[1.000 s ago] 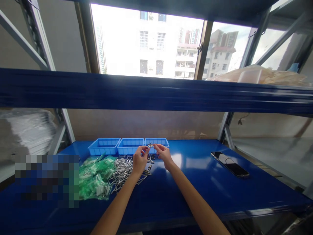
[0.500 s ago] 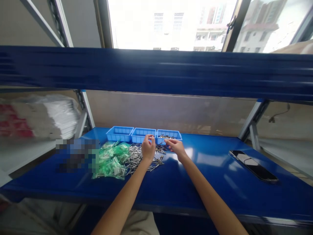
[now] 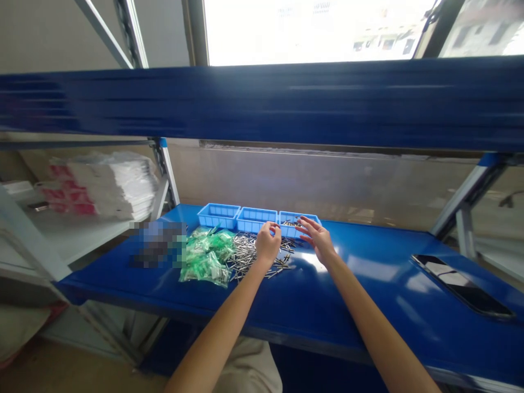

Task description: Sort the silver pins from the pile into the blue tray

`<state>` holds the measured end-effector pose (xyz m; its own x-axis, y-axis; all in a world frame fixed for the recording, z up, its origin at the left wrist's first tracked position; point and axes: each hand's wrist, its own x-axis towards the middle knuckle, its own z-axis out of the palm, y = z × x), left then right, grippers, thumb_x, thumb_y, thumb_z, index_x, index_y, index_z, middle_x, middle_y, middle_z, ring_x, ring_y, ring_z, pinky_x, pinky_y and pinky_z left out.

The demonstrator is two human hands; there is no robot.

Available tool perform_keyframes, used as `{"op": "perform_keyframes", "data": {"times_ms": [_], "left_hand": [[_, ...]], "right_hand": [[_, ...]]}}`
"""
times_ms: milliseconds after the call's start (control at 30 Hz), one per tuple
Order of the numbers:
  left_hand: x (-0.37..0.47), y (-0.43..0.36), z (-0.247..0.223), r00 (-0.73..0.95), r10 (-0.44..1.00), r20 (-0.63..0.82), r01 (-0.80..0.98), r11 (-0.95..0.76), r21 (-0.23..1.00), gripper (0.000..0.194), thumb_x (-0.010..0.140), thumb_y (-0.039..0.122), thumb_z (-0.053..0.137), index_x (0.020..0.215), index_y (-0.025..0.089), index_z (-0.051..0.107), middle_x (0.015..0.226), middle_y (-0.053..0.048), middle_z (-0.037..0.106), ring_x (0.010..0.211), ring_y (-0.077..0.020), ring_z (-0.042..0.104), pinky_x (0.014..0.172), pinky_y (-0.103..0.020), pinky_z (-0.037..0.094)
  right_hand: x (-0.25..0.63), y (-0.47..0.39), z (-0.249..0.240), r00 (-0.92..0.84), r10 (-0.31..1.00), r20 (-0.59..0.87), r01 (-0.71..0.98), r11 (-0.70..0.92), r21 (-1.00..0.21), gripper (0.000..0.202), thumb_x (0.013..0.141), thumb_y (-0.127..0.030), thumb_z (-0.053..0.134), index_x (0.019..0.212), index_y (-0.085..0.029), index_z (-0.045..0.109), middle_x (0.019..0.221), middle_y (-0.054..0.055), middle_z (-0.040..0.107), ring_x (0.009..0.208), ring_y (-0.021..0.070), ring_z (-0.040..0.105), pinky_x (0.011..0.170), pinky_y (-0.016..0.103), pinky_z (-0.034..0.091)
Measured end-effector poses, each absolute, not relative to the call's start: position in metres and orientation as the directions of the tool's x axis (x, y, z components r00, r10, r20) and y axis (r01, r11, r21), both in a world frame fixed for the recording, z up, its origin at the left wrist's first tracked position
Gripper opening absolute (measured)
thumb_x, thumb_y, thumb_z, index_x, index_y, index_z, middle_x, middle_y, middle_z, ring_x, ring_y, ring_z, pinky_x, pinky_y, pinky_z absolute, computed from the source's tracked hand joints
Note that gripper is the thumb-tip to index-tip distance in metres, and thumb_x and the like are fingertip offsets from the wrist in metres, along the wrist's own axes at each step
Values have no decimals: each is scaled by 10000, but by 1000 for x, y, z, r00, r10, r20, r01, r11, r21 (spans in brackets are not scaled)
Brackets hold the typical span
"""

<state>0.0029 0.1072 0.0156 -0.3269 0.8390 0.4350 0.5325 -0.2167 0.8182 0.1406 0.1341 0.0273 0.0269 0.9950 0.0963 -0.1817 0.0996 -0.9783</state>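
Light trousers (image 3: 251, 365) of mine at the bottom edge, under the blue worktop (image 3: 311, 308). Both forearms reach in over it. Phone (image 3: 462, 286) lies flat, off to the right, well apart from my hands. Green plastic bags (image 3: 208, 262) heaped left of centre; pixelated patch just left of them, can't read it. Metal pins (image 3: 245, 254) lie loose in a pile, touching or right beside the bags, mixed directions. My left hand (image 3: 268, 243) is over the pile's right part, fingers curled in; can't tell if a pin is in them. My right hand (image 3: 317, 237) is open, fingers spread, at the right bin (image 3: 289, 231); contact with the rim unclear. More pins inside that bin. Middle bin (image 3: 250, 225) and left bin (image 3: 216, 220) continue the row, side by side behind bags and pile. White wrapped stack (image 3: 110, 183) on a side shelf, left. Behind: wall (image 3: 311, 180), then bright window (image 3: 315, 33).
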Motion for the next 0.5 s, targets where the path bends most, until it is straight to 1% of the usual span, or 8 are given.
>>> {"op": "perform_keyframes", "data": {"times_ms": [67, 100, 133, 200, 267, 333, 400, 500], "left_hand": [[3, 108, 15, -320, 842, 434, 540, -214, 814, 194, 790, 256, 412, 821, 179, 588, 795, -33, 615, 635, -121, 531, 594, -236, 385], [2, 108, 15, -320, 843, 433, 545, -210, 812, 191, 787, 255, 416, 820, 179, 588, 795, -33, 616, 638, -123, 534, 593, -236, 384], [2, 108, 15, -322, 843, 430, 549, -204, 811, 187, 785, 254, 420, 820, 180, 588, 795, -33, 618, 642, -125, 537, 593, -236, 384], [1, 110, 14, -333, 843, 422, 555, -186, 810, 181, 780, 251, 426, 821, 181, 587, 797, -33, 622, 653, -129, 546, 596, -237, 385], [-1, 111, 14, -351, 842, 409, 562, -159, 812, 174, 775, 246, 431, 824, 183, 586, 803, -34, 626, 669, -132, 557, 604, -237, 388], [-4, 112, 13, -364, 846, 389, 579, -122, 806, 162, 760, 237, 451, 829, 184, 587, 803, -35, 629, 691, -138, 568, 614, -237, 391], [-5, 113, 12, -346, 857, 381, 616, -99, 781, 153, 739, 228, 477, 832, 183, 590, 805, -38, 629, 717, -148, 575, 628, -241, 396], [-6, 113, 9, -242, 879, 411, 718, -122, 685, 148, 720, 214, 503, 825, 181, 603, 815, -43, 631, 783, -168, 572, 695, -264, 403]], "right_hand": [[140, 133, 29, 4, 995, 97, -168, 97, -981, 344, 732, -341, 590, 1052, -218, 601, 1135, 62, 588, 856, 170, 636, 529, 186, 505], [139, 133, 29, -9, 995, 94, -114, 93, -989, 345, 735, -356, 582, 1051, -219, 604, 1133, 63, 589, 838, 176, 640, 503, 190, 497], [138, 133, 28, -19, 995, 97, -29, 96, -995, 340, 734, -370, 576, 1032, -211, 617, 1103, 70, 605, 803, 180, 645, 480, 195, 485], [137, 131, 25, -19, 988, 156, 220, 157, -963, 307, 713, -385, 587, 936, -187, 663, 996, 80, 649, 745, 188, 644, 481, 213, 469], [136, 130, 21, -19, 957, 288, 491, 260, -831, 254, 673, -397, 618, 812, -198, 693, 930, 65, 667, 786, 205, 631, 560, 241, 471], [136, 127, 17, -49, 923, 381, 680, 310, -665, 221, 637, -423, 641, 731, -231, 699, 905, 35, 674, 855, 222, 612, 642, 264, 460], [136, 125, 16, -81, 924, 374, 762, 299, -574, 221, 618, -451, 650, 706, -254, 699, 863, 15, 681, 861, 225, 610, 664, 268, 446], [134, 122, 13, -107, 943, 317, 787, 275, -552, 267, 601, -471, 661, 758, -259, 700, 830, 22, 687, 828, 231, 618, 658, 271, 435]]}}
